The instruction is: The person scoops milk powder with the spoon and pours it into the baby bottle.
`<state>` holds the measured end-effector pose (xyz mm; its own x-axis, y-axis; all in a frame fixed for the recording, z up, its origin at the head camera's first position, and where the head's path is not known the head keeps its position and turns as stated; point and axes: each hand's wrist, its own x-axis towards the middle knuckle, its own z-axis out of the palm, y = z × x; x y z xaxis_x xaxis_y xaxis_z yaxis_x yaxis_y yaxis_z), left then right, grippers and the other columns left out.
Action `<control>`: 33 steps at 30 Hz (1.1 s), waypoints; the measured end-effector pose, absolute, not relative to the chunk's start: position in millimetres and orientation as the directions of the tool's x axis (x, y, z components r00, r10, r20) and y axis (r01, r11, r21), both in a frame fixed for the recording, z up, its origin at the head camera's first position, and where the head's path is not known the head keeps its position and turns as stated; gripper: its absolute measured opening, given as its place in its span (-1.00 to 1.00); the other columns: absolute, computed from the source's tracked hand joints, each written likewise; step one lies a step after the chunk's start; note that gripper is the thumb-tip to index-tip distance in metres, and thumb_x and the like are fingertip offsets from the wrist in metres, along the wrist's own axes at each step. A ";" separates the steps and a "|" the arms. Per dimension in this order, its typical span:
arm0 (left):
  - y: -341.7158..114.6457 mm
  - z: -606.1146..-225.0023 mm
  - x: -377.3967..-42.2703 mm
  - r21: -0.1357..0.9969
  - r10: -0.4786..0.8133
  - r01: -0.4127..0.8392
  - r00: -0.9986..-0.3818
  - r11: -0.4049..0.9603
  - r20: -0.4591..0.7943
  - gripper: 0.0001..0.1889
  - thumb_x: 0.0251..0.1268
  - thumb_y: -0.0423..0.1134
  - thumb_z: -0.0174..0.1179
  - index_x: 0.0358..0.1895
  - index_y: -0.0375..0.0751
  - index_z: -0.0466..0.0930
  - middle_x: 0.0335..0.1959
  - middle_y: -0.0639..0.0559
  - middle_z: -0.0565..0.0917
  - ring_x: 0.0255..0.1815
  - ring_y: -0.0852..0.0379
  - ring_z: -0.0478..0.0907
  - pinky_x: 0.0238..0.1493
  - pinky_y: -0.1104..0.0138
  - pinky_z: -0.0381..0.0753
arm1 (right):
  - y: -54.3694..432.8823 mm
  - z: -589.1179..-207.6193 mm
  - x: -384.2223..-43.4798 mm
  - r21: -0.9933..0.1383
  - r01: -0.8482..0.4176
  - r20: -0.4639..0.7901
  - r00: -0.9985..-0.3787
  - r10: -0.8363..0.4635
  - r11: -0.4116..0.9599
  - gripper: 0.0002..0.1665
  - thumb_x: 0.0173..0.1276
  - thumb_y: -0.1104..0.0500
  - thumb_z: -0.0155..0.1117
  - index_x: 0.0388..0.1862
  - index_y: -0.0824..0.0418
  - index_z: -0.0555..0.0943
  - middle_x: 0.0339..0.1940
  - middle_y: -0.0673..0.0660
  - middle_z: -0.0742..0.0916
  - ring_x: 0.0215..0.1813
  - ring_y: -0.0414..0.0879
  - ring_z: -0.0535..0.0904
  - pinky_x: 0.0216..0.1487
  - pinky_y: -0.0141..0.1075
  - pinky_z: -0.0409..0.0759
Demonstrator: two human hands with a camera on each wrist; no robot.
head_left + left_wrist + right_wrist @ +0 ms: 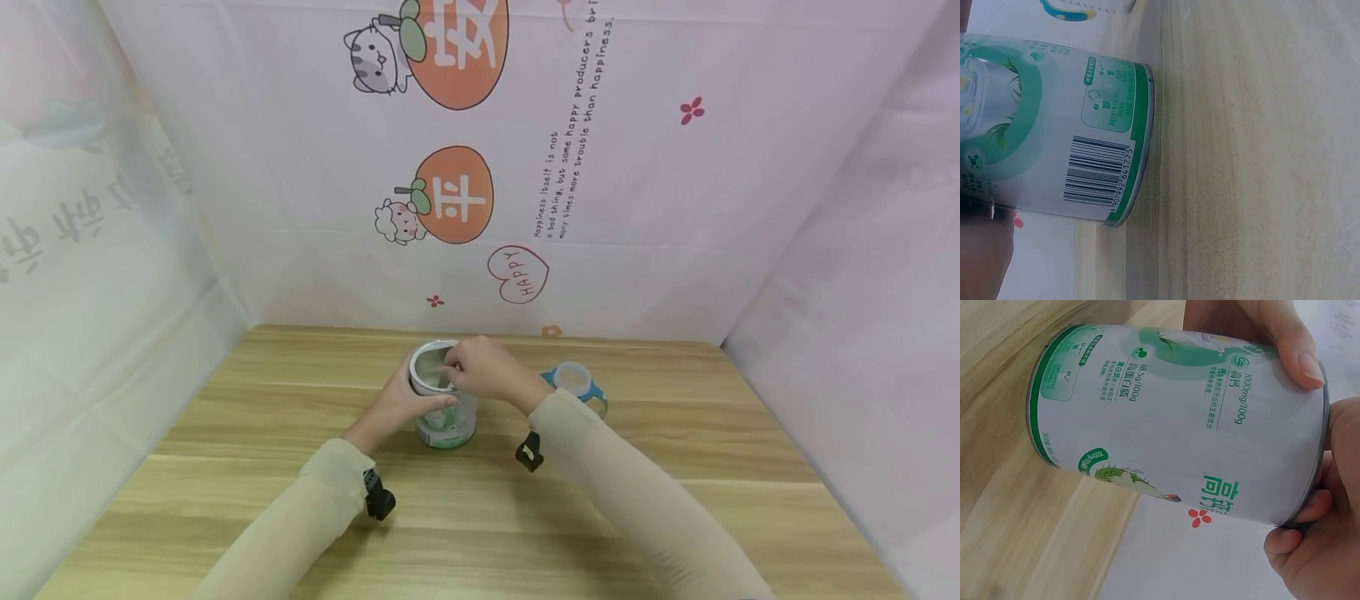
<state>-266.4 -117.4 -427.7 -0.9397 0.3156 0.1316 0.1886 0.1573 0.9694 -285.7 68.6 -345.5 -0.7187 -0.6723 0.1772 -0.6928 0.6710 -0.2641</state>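
Observation:
A white and green milk powder tin (pixel 447 423), its top open, has its base at the wooden table. My left hand (pixel 401 400) grips it from the left, the thumb lying across the near side below the rim. Over the mouth of the tin, my right hand (pixel 483 369) has its curled fingertips inside the opening and pinches a small grey piece (pixel 443 381), mostly hidden by the fingers. In the right wrist view, fingers of the right hand (pixel 1319 550) bend at the tin's rim. The left wrist view shows the tin's barcode (pixel 1099 174) and green bottom band.
A clear cup (pixel 573 377) with blue handles (pixel 598 395) stands right of the tin, partly behind my right forearm. A printed white cloth (pixel 622 275) hangs behind the wooden table (pixel 675 392), with more cloth along both sides.

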 end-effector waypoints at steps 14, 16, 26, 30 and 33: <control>-117.6 -427.0 -266.4 0.973 0.312 0.183 -0.941 0.143 0.131 -0.03 0.12 -0.10 0.53 0.53 0.12 0.08 0.38 -0.06 0.37 0.33 -0.10 0.40 0.29 -0.11 0.40 | 72.2 -342.5 -287.8 -0.455 -0.627 0.177 -0.759 -0.626 0.632 -0.71 0.49 0.16 0.19 -0.44 0.19 0.69 -0.67 -0.05 0.53 -0.62 -0.24 0.31 -0.54 -0.41 0.31; -117.5 -426.9 -266.3 0.973 0.310 0.180 -0.942 0.145 0.128 -0.03 0.12 -0.09 0.53 0.53 0.12 0.08 0.38 -0.05 0.37 0.34 -0.09 0.40 0.30 -0.11 0.38 | 74.8 -342.2 -288.3 -0.516 -0.600 0.170 -0.771 -0.614 0.611 -0.69 0.50 0.14 0.17 -0.43 0.22 0.69 -0.66 -0.05 0.52 -0.62 -0.24 0.30 -0.55 -0.40 0.30; -117.4 -426.5 -266.1 0.970 0.304 0.190 -0.943 0.153 0.136 -0.04 0.11 -0.10 0.53 0.52 0.11 0.10 0.33 -0.04 0.42 0.29 -0.08 0.43 0.28 -0.11 0.39 | 85.8 -340.9 -290.4 -0.648 -0.527 0.187 -0.810 -0.555 0.551 -0.67 0.51 0.09 0.14 -0.34 0.20 0.75 -0.67 -0.04 0.48 -0.59 -0.21 0.27 -0.52 -0.36 0.30; -116.9 -426.1 -266.4 0.970 0.302 0.187 -0.944 0.152 0.135 -0.04 0.11 -0.12 0.54 0.52 0.10 0.09 0.34 -0.04 0.41 0.30 -0.07 0.42 0.29 -0.11 0.38 | 89.4 -342.1 -290.7 -0.672 -0.508 0.191 -0.822 -0.536 0.539 -0.65 0.53 0.10 0.14 -0.44 0.22 0.68 -0.70 -0.04 0.41 -0.62 -0.21 0.22 -0.55 -0.37 0.25; -116.6 -425.8 -266.1 0.970 0.296 0.185 -0.946 0.157 0.132 -0.03 0.10 -0.11 0.54 0.52 0.12 0.10 0.34 -0.04 0.41 0.31 -0.07 0.41 0.29 -0.11 0.38 | 92.7 -343.1 -291.4 -0.695 -0.486 0.185 -0.833 -0.521 0.530 -0.63 0.54 0.10 0.13 -0.44 0.24 0.66 -0.71 -0.04 0.36 -0.65 -0.21 0.17 -0.58 -0.37 0.20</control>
